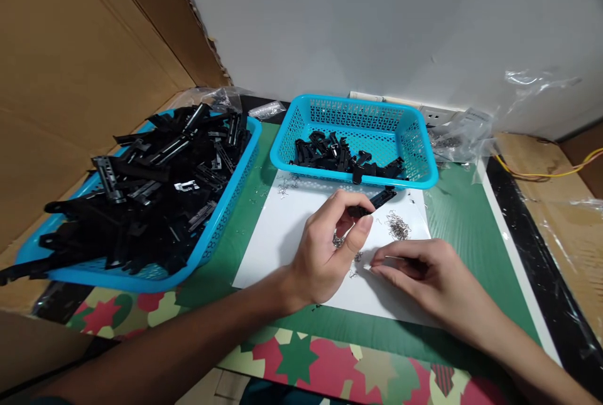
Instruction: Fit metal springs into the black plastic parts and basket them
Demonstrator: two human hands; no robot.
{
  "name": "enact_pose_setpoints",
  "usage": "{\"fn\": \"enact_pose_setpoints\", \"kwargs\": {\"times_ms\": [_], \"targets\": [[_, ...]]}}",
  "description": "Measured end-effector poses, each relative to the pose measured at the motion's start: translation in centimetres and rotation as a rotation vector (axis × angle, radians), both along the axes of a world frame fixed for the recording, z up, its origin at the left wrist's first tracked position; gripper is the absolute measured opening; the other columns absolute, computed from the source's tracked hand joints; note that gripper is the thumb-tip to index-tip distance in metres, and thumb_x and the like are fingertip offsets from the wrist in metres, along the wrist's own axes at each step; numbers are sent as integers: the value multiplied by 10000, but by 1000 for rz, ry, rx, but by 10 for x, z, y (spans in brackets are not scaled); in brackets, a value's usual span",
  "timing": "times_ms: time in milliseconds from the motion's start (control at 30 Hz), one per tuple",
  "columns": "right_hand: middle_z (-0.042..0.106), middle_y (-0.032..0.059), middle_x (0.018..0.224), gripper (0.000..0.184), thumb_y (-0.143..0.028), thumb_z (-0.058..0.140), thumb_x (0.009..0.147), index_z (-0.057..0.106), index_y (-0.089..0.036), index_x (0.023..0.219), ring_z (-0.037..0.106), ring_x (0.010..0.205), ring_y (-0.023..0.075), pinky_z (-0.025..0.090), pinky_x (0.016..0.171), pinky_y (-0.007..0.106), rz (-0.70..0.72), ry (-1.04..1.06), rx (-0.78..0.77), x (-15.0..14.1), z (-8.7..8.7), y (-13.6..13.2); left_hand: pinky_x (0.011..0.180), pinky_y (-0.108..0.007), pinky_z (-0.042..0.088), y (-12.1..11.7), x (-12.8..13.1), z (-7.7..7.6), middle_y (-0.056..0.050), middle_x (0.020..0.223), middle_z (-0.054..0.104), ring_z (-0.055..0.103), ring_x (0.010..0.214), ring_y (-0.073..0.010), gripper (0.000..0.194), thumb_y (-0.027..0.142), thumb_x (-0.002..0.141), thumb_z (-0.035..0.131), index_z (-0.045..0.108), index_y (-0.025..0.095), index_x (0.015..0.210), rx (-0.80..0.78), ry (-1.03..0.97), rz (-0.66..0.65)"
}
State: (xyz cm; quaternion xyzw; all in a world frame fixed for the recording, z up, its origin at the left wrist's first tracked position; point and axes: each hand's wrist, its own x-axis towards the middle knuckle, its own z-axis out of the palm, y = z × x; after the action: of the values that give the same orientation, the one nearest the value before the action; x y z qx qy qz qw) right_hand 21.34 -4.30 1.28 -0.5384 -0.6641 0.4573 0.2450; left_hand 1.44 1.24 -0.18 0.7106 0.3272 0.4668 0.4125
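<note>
Over the white sheet (273, 248), the left hand (325, 248) is pinching a slim black part (384, 198) between thumb and fingers, its free end pointing toward two o'clock. At four o'clock, the right hand (428, 273) is pressing thumb and forefinger together; whether they are gripping a tiny piece, one cannot tell. A pile of small wire pieces (398, 227) is lying at two o'clock, just beyond the right fingers. Those pieces look tangled, so a hasty pinch could lift several or scatter them. A loosening left grip could drop the part onto the pile, while the smaller blue basket (325, 173) is sitting close at twelve, where knuckles might knock it.
</note>
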Motion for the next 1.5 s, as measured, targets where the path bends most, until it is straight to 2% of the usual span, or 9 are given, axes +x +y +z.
{"fn": "enact_pose_setpoints", "kwargs": {"times_ms": [133, 333, 533, 667, 867, 1000, 1133, 1300, 1500], "targets": [[801, 25, 847, 226, -290, 607, 1012, 828, -241, 1019, 658, 645, 166, 467, 606, 278, -4, -115, 68, 2, -1, -1, 674, -245, 443, 0, 0, 1, -20, 984, 615, 529, 768, -117, 123, 282, 1079, 546, 599, 196, 1149, 19, 7, 3], [736, 6, 700, 212, -364, 652, 993, 817, -241, 1044, 583, 549, 159, 419, 547, 283, -25, -180, 75, 0, -5, -2, 678, -255, 448, 0, 0, 1, -26, 998, 621, 531, 764, -120, 134, 287, 1077, 544, 600, 194, 1156, 22, 35, 7], [765, 32, 792, 172, -302, 630, 1004, 787, -237, 975, 642, 653, 186, 432, 605, 284, 39, -219, 88, -6, -8, -1, 671, -256, 452, 1, 0, 1, -30, 998, 617, 549, 769, -123, 140, 286, 1075, 544, 610, 192, 1157, 26, 53, -5], [700, 26, 757, 212, -327, 578, 1041, 718, -223, 921, 563, 618, 164, 374, 571, 272, 27, -222, 68, -4, -8, -2, 695, -253, 460, 0, 0, 2, -31, 1019, 616, 559, 791, -121, 126, 239, 1071, 555, 628, 195, 1164, 56, 73, -30], [472, -18, 703, 294, -465, 636, 1016, 667, -210, 873, 415, 623, 141, 328, 547, 263, -211, 158, -21, 3, 7, -3, 772, -270, 476, 2, -4, 5, -44, 1077, 597, 570, 885, -140, 172, 194, 1091, 491, 640, 205, 1177, 74, 106, -90], [324, -44, 679, 299, -480, 738, 950, 676, -212, 833, 273, 604, 129, 233, 525, 278, -385, 407, -17, 0, 11, -3, 786, -284, 489, 0, -4, 6, -60, 1097, 601, 576, 906, -161, 189, 327, 1090, 539, 643, 196, 1179, 108, 102, -205], [318, -50, 671, 270, -464, 765, 939, 702, -211, 868, 256, 614, 125, 220, 551, 289, -406, 573, -102, -10, 5, -7, 739, -269, 480, -5, 0, 2, -61, 1061, 600, 559, 845, -152, 292, 465, 1078, 536, 640, 194, 1112, 138, 66, -218], [342, -53, 658, 286, -475, 784, 925, 734, -197, 882, 270, 598, 109, 209, 537, 281, -430, 669, -188, -23, 0, -13, 723, -263, 463, -8, 5, -7, -46, 958, 564, 537, 828, -152, 317, 475, 1073, 516, 586, 188, 956, 141, 27, -148], [376, -59, 651, 304, -478, 825, 890, 736, -188, 887, 296, 580, 84, 246, 525, 238, -534, 802, -202, -33, -3, -21, 751, -239, 456, -7, 6, -9, -40, 959, 556, 539, 869, -138, 306, 465, 1071, 530, 601, 179, 991, 131, -25, -178]]}}
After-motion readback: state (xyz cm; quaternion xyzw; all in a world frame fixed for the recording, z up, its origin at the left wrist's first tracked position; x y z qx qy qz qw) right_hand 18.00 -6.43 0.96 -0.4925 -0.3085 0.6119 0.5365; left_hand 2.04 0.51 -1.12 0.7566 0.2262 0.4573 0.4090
